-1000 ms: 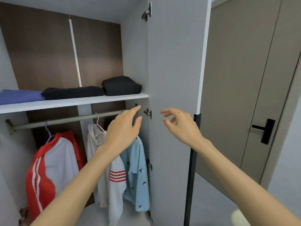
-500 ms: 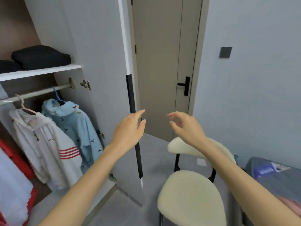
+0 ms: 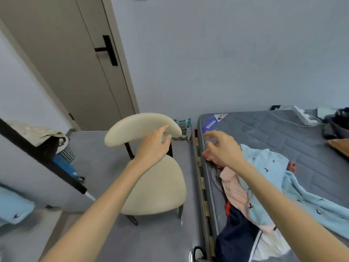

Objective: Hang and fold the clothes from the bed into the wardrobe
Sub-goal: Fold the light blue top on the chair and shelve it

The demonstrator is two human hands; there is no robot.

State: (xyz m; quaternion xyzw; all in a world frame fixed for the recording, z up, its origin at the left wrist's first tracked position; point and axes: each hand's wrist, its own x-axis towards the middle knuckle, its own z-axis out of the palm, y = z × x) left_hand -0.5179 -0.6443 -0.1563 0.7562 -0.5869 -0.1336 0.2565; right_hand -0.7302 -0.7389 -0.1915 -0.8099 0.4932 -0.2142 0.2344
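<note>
**Both hands free, a pile left on the bed**

At the far left a blue cloth point(image 3: 13, 210) shows beside the wardrobe door point(image 3: 37, 163). We take it for a piece already put away, though only a corner is in view. We judge the task no more than part done, since what is left lies to the right.

Our left hand point(image 3: 154, 146) hangs in front of the back of the chair point(image 3: 156, 188), fingers loose and nearly straight, holding nothing. We cannot tell whether it brushes the backrest. Our right hand point(image 3: 222, 148) is over the left edge of the bed point(image 3: 283, 133), fingers spread and lightly curved, thumb apart. It also grips nothing and, as far as we can see, touches no cloth yet.

Under it and to its right lies the pile point(image 3: 251, 186): a pink piece point(image 3: 234, 190), a blue top point(image 3: 268, 165) spread out to the right, and a navy piece point(image 3: 236, 235) nearest us. None is folded or on a hanger, so at least three pieces remain to carry over. We think the next move is for the right hand to close on the top of the pile.
</note>
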